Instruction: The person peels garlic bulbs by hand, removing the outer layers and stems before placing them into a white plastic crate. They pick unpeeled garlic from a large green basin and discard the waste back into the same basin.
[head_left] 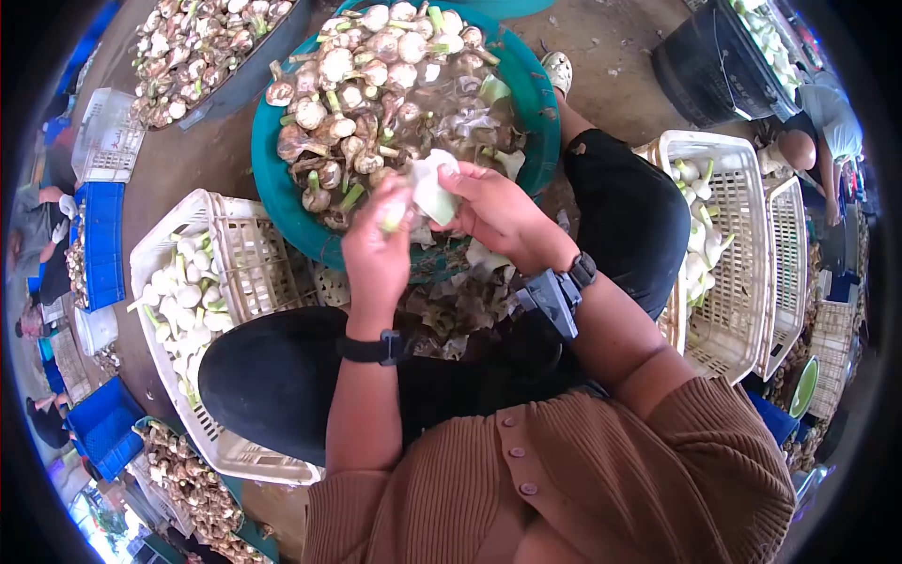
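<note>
Over the green basin (266, 193) both my hands are close together. My left hand (374, 237) is closed around a garlic bulb (393, 217), mostly hidden by its fingers and slightly blurred, with a pale green part showing. In my right hand (498, 211) a broad white piece of garlic skin (433, 193) is pinched between thumb and fingers, close to the bulb. Unpeeled garlic bulbs (336, 66) with cut stems fill much of the basin, some in murky water with loose skins. Peeled skins (465, 305) lie beneath the hands, between my legs.
To the left stands a white crate (249, 249) holding clean white garlic; another crate (742, 249) with similar bulbs is at the right. A black bucket (691, 70) stands back right. More unpeeled garlic (207, 52) fills a tub back left. Other people are at both edges.
</note>
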`<state>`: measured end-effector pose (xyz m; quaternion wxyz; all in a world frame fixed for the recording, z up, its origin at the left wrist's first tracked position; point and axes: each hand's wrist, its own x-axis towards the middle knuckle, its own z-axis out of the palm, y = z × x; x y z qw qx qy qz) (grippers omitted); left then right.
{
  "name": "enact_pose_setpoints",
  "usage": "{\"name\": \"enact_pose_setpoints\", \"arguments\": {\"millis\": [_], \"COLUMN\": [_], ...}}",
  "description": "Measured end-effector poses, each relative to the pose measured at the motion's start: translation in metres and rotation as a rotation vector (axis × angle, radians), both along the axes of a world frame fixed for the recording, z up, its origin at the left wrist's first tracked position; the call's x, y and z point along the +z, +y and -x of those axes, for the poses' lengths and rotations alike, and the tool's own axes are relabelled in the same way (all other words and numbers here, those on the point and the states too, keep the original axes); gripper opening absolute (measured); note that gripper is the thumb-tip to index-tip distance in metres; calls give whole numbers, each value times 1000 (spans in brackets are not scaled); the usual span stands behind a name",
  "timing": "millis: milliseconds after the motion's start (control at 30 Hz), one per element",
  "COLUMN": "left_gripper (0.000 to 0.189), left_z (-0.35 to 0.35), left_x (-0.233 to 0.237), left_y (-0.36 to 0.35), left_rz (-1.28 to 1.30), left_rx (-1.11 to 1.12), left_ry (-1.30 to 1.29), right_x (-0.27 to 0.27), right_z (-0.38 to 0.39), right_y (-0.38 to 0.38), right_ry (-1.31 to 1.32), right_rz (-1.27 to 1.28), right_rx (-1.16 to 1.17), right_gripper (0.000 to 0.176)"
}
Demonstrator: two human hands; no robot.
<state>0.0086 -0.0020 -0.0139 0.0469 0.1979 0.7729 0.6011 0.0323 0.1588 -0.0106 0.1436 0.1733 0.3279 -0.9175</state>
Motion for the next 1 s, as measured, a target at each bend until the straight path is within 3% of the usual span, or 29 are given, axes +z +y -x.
{"name": "enact_pose_setpoints", "arguments": {"millis": [33, 100, 200, 233, 267, 300, 367, 400, 433, 467, 500, 533, 567, 633, 667, 700, 733, 800, 833, 900, 967, 1000], "left_gripper": [23, 25, 32, 32, 34, 34, 38, 36, 36, 33, 30, 27, 27, 27, 25, 25, 24, 22, 21, 21, 20, 21], "left_z": [6, 19, 21, 19, 23, 23, 25, 26, 26, 25, 24, 20, 17, 10, 12, 13, 13, 18, 23, 24, 22, 22], "left_x": [-8, -15, -6, -7, -13, -14, -14, -7, -2, 2, 6, 9, 7, 3, -4, -1, 4, 6, 0, -1, 8, 15], "left_y": [0, -13, -17, -18, -24, -26, -26, -23, -19, -13, -6, 2, 4, 3, 1, -1, -3, -21, -34, -42, -34, -24], "left_rz": [-164, -828, -901, -907, -840, -836, -843, -802, -800, -636, -475, -416, -414, -213, -375, -372, -639, -1030, -1130, -1192, -1087, -998], "left_rx": [148, 351, 459, 474, 437, 438, 574, 612, 605, 656, 698, 671, 668, 516, 489, 493, 526, 526, 562, 544, 528, 592], "left_ry": [-128, -770, -946, -1000, -1082, -1087, -949, -943, -943, -790, -635, -468, -472, -174, -275, -269, -556, -998, -1098, -1140, -1111, -1116], "right_x": [7, 20, 37, 24, 59, 45, 41, 34, 47, 36, 45, 32, 17, 34, 34, 36, 40, 57, 66, 73, 40, 41], "right_z": [-5, -25, -32, -26, -22, -15, -3, 0, 2, 3, 6, 7, 13, 13, 12, 11, 9, 0, -3, 2, 6, 3], "right_y": [-1, -2, 35, 45, 43, 68, 84, 81, 58, 41, 22, 11, -2, -24, -26, -27, -30, -11, 4, 21, 25, 15], "right_ry": [5, 303, 288, 241, 214, 333, 382, 497, 334, 283, 135, 218, 138, -14, -10, -3, 4, 171, 239, 312, 565, 318], "right_rz": [-2, -445, -565, -407, -168, -164, -741, -1222, -1712, -1918, -1772, -1538, -1160, -670, -667, -167, 333, 525, 367, -376, -1908, -2149], "right_rx": [3, 65, -30, -300, -551, -538, -424, -141, 211, 356, 350, 198, 231, 327, 324, 299, 267, 217, 143, 29, 364, 662], "right_gripper": [24, 19, 18, 21, 22, 23, 23, 30, 37, 38, 41, 45, 47, 41, 41, 35, 33, 32, 35, 41, 47, 54]}}
